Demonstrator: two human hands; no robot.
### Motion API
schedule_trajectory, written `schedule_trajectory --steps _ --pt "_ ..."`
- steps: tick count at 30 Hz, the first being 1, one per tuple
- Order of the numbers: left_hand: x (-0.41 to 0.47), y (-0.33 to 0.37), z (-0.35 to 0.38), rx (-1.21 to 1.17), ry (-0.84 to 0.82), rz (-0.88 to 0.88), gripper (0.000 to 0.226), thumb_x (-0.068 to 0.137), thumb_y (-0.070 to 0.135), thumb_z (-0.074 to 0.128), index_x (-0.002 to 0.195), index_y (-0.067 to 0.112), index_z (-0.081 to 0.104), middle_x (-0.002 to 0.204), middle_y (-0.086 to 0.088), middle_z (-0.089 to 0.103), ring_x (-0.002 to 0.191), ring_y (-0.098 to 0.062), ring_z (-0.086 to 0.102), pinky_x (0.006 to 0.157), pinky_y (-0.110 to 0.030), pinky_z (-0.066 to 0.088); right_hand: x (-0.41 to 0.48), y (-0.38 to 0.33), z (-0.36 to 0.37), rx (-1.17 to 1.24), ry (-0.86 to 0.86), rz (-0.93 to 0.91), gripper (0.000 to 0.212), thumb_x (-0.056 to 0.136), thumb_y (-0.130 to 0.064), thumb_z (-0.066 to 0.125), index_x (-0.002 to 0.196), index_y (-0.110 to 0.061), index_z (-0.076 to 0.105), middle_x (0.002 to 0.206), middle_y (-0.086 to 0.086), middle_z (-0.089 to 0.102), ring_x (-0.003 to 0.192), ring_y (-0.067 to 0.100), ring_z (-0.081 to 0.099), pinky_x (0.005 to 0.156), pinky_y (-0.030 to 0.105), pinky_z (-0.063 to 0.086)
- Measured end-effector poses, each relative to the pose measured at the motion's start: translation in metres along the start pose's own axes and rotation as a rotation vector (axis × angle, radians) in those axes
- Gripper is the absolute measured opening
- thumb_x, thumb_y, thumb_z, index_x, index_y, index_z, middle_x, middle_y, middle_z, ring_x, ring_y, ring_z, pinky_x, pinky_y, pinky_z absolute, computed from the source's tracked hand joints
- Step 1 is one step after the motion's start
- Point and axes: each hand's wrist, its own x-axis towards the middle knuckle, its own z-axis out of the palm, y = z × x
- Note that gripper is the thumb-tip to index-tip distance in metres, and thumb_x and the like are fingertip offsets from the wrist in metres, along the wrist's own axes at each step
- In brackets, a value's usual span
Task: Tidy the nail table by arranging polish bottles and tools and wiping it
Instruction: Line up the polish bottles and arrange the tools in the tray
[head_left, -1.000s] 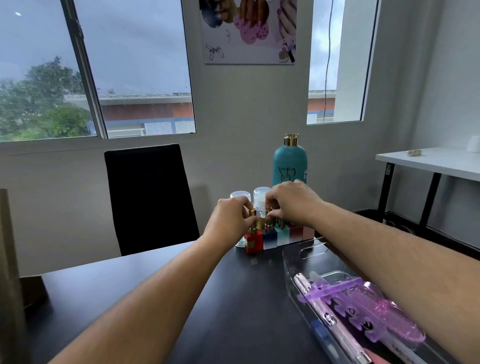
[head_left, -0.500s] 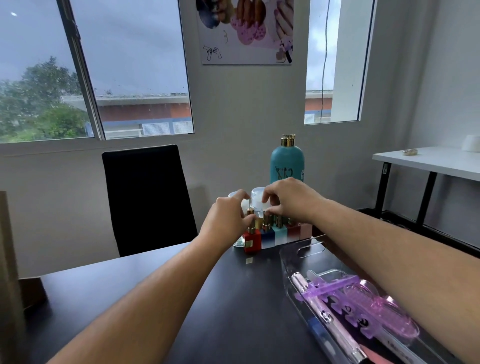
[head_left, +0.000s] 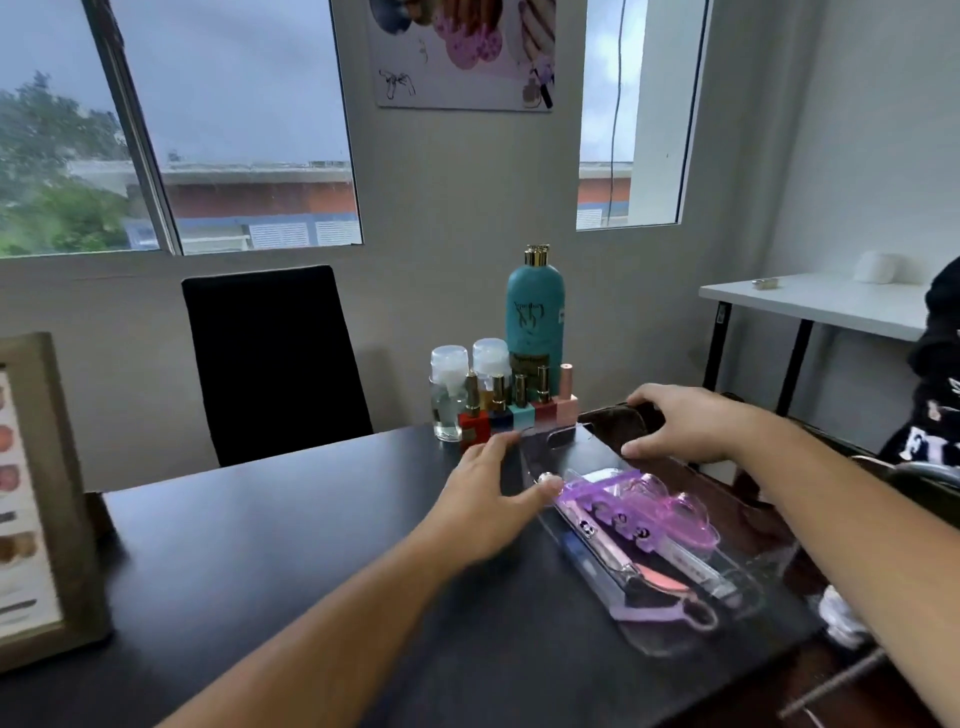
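Observation:
A row of small square nail polish bottles (head_left: 519, 410) with gold caps stands at the far edge of the black table (head_left: 285, 545). Just behind the row are two clear-capped bottles (head_left: 449, 384) and a tall teal bottle (head_left: 535, 312). A clear plastic tray (head_left: 675, 644) lies on the right and holds purple toe separators (head_left: 639, 506), a pink pen-like tool (head_left: 602, 545) and other tools. My left hand (head_left: 488, 499) holds the tray's left wall, thumb over the rim. My right hand (head_left: 680, 426) grips the tray's far right corner.
A framed nail-colour chart (head_left: 31, 499) stands at the table's left edge. Behind the table is a black chair (head_left: 270, 364). At the right stand a white side table (head_left: 810, 306) and a person in dark clothes (head_left: 935, 389). Something white (head_left: 841, 613) lies beyond the tray's right side.
Both hands left the polish bottles and came down onto the clear tray. The view tilted down and to the right.

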Motion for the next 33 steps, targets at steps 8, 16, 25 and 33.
schedule_trajectory --steps 8,16,25,33 --pt "-0.022 0.001 0.005 -0.326 0.05 -0.051 0.072 0.082 0.036 0.067 0.141 0.039 0.025 0.13 0.004 0.052 0.11 -0.008 0.053 0.098 -0.03 0.045 -0.032 -0.013 0.013 0.341 -0.115 0.01 0.064 0.083 -0.014 0.07 0.138 -0.01 0.037 0.111 0.019 0.059 0.086 0.03 0.069 0.073 0.049 0.059" --pt "-0.063 -0.029 -0.045 -0.361 0.112 -0.031 0.036 0.093 0.023 0.052 0.12 0.046 0.045 0.108 0.013 0.062 0.098 0.002 0.059 0.081 -0.015 0.05 -0.058 -0.059 0.036 0.351 -0.149 -0.124 0.07 0.077 -0.027 0.075 0.135 -0.015 0.038 0.109 0.012 0.059 0.087 0.026 0.067 0.071 0.044 0.06" --pt "-0.088 -0.055 -0.071 -0.549 0.197 -0.058 0.024 0.093 0.022 0.052 0.113 0.036 0.056 0.109 -0.007 0.067 0.099 -0.018 0.062 0.081 -0.023 0.052 -0.068 -0.097 0.054 0.107 0.155 -0.301 0.077 0.075 -0.043 0.074 0.14 -0.027 0.035 0.126 0.001 0.058 0.104 0.016 0.058 0.086 0.03 0.049" --pt "-0.093 -0.055 -0.071 -0.525 0.192 0.037 0.038 0.094 0.017 0.052 0.118 0.047 0.053 0.117 0.006 0.061 0.1 0.003 0.061 0.071 -0.011 0.048 -0.084 -0.152 0.056 -0.233 -0.177 -0.574 0.041 0.078 -0.032 0.074 0.117 -0.024 0.062 0.103 -0.008 0.062 0.089 0.009 0.059 0.081 0.024 0.05"
